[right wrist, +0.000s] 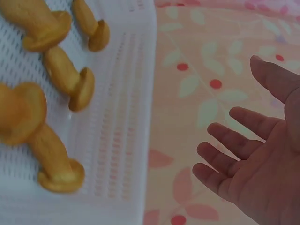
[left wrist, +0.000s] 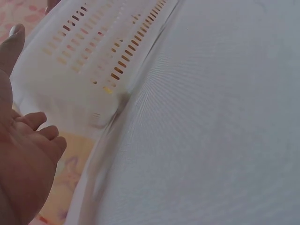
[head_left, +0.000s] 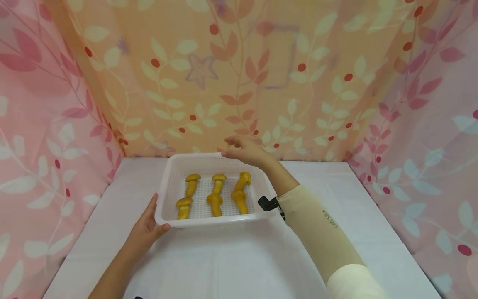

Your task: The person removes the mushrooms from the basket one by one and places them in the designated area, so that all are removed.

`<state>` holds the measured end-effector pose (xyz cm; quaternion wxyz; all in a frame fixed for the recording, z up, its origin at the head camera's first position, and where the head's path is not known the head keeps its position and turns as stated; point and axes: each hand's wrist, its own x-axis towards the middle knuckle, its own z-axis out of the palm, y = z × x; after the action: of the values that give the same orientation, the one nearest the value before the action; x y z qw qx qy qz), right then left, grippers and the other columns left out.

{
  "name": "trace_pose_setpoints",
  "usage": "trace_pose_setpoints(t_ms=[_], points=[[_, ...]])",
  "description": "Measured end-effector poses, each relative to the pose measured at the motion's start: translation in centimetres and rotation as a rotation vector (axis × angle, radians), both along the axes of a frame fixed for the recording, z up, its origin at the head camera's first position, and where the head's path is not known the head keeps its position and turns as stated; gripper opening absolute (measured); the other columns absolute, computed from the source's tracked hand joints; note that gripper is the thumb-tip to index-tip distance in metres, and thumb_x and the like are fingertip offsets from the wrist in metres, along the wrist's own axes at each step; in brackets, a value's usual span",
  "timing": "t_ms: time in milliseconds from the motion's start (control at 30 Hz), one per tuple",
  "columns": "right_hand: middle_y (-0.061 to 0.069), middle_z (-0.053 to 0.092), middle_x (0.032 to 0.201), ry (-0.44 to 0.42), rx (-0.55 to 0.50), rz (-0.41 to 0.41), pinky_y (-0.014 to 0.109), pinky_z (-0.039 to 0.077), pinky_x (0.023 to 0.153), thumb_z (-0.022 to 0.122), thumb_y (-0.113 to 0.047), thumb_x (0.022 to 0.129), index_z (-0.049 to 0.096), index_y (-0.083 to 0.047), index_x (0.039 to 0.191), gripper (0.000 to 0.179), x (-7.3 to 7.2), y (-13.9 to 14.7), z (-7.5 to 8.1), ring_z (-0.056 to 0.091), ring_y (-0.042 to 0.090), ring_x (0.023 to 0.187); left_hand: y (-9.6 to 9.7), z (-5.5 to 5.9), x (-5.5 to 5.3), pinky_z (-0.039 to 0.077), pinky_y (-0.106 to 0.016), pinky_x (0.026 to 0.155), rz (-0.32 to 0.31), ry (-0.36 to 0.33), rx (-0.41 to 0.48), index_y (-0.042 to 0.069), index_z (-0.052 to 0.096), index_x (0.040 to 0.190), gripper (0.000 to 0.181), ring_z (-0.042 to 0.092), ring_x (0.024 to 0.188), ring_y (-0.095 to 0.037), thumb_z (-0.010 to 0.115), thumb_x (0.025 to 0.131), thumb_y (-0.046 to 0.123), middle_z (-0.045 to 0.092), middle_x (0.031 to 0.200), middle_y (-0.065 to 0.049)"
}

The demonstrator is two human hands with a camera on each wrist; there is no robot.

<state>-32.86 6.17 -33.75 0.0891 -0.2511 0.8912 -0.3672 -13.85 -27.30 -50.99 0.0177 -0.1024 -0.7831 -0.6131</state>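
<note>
A white plastic basket point(head_left: 224, 222) with slotted walls stands on the white-covered table. Several yellow-brown mushrooms point(head_left: 215, 204) lie in it in three columns, caps toward the far side. At the basket's front left corner is my left hand point(head_left: 143, 232), thumb by the front rim and fingers along the left wall. The left wrist view shows this hand's thumb and fingers point(left wrist: 35, 121) spread apart beside the basket. My right hand point(head_left: 246, 151) reaches over the far right rim, holding nothing. In the right wrist view its fingers point(right wrist: 234, 140) are spread and relaxed, beyond the basket wall.
The white tablecloth point(head_left: 224, 265) stretches in front of the basket and to both sides. A flowered orange curtain point(head_left: 168, 95) hangs close behind the basket, with pink flowered curtains point(head_left: 422, 166) at the sides. A black wrist camera point(head_left: 268, 203) sits at the right sleeve.
</note>
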Motion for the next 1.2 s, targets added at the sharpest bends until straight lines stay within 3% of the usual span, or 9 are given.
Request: trace_pose_setpoints(t_ms=[133,333,500,767,933,1067,1200], points=[[0.011,0.056,0.149,-0.047,-0.011,0.021,0.047,0.046,0.116,0.072,-0.047,0.095,0.053,-0.014,0.149,0.066,-0.4,-2.5,-1.7,0.049,0.034,0.138,-0.2,-0.1,0.2,0.044,-0.008,0.102,-0.030,-0.006,0.033,0.024,-0.003,0.166,0.110,0.018,0.157,-0.023,0.077,0.093,0.010,0.004,0.173,-0.012],[0.015,0.057,0.147,-0.144,-0.065,0.004,0.045,0.049,0.114,0.074,-0.043,0.094,0.055,-0.009,0.146,0.065,-1.3,-5.7,-4.2,0.053,0.030,0.134,-0.4,-0.3,0.0,0.048,-0.012,0.102,-0.056,0.030,0.127,0.014,-0.002,0.166,0.108,0.036,0.141,0.007,0.076,0.092,0.004,0.008,0.171,-0.022],[0.019,0.059,0.143,-0.195,-0.103,0.006,0.042,0.048,0.115,0.078,-0.034,0.092,0.059,-0.002,0.141,0.061,-1.7,-7.9,-5.9,0.054,0.031,0.133,-0.2,-0.6,-0.2,0.051,-0.016,0.102,-0.095,0.029,0.217,0.014,-0.003,0.166,0.108,0.043,0.137,0.007,0.075,0.092,0.000,0.006,0.169,-0.027],[0.008,0.065,0.136,-0.287,-0.070,-0.047,0.040,0.054,0.106,0.078,-0.035,0.092,0.063,-0.006,0.137,0.056,-1.6,-10.1,-7.9,0.060,0.025,0.122,0.1,-0.6,-0.1,0.052,-0.017,0.101,-0.078,0.029,0.179,0.018,0.000,0.166,0.106,0.045,0.137,0.003,0.074,0.093,0.000,0.009,0.170,-0.023],[0.008,0.067,0.132,-0.276,-0.051,-0.090,0.043,0.053,0.106,0.079,-0.034,0.091,0.068,-0.006,0.130,0.049,-1.9,-10.5,-8.2,0.061,0.027,0.119,0.3,-0.5,0.1,0.052,-0.017,0.100,-0.061,0.019,0.142,0.020,0.001,0.167,0.104,0.040,0.140,0.003,0.073,0.094,0.001,0.009,0.172,-0.017],[0.011,0.070,0.125,-0.280,-0.006,-0.123,0.044,0.058,0.098,0.080,-0.030,0.090,0.073,-0.005,0.121,0.041,-2.1,-10.6,-8.6,0.064,0.029,0.111,0.5,-0.3,0.0,0.052,-0.018,0.100,-0.057,0.023,0.142,0.019,0.002,0.167,0.104,0.039,0.140,0.005,0.073,0.093,0.000,0.008,0.172,-0.016],[0.011,0.072,0.121,-0.295,0.052,-0.115,0.041,0.061,0.088,0.080,-0.025,0.090,0.073,-0.004,0.122,0.039,-2.0,-10.4,-9.2,0.067,0.029,0.103,0.7,-0.3,0.0,0.052,-0.018,0.101,-0.068,0.018,0.163,0.016,0.001,0.166,0.105,0.040,0.139,0.006,0.074,0.093,0.000,0.007,0.172,-0.017]])
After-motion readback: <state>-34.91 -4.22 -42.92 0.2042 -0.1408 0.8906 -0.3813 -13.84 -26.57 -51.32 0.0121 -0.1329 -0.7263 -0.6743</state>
